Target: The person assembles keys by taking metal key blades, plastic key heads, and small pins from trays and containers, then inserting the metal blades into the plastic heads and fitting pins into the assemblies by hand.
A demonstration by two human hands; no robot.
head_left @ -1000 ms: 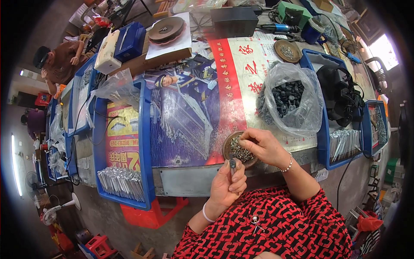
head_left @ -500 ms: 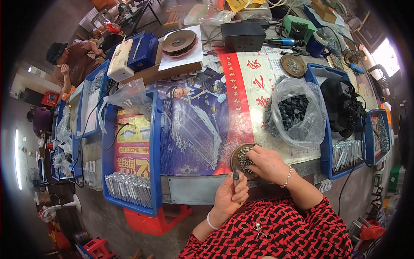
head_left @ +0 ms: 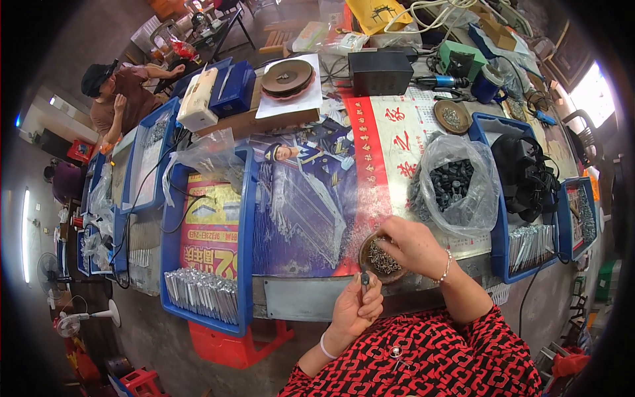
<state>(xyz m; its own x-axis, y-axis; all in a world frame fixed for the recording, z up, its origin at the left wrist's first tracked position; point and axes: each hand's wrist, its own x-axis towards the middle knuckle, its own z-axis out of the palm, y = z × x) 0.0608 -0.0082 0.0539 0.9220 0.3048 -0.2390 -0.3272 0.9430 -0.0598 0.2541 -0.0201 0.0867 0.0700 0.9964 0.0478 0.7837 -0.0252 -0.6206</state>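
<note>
My left hand (head_left: 357, 306) is closed at the table's near edge, with a small black-tipped part (head_left: 364, 278) pinched upright between thumb and fingers. Its lower portion is hidden in the grip; a narrow metallic piece seems to show below the dark tip. My right hand (head_left: 417, 246) reaches over a round brown bowl (head_left: 365, 250) with bent fingertips drawn together. Many tiny metal pieces (head_left: 383, 259), like small screws or rivets, lie in that bowl. Whether the right fingertips pinch one cannot be made out. Beyond the right hand stands an open clear plastic bag (head_left: 488, 213) of black plastic parts (head_left: 453, 182).
Blue trays (head_left: 245, 284) with rows of silver metal strips (head_left: 202, 291) flank the work area, another blue tray (head_left: 501, 255) at right. A second bowl (head_left: 463, 126), a black box (head_left: 380, 74) and stacked brown discs (head_left: 288, 78) sit farther back. A co-worker (head_left: 122, 92) sits far left.
The view has shifted slightly, so the table appears a little lower and to the right. My right hand has changed pose a little over the bowl; the left keeps its pinch.
</note>
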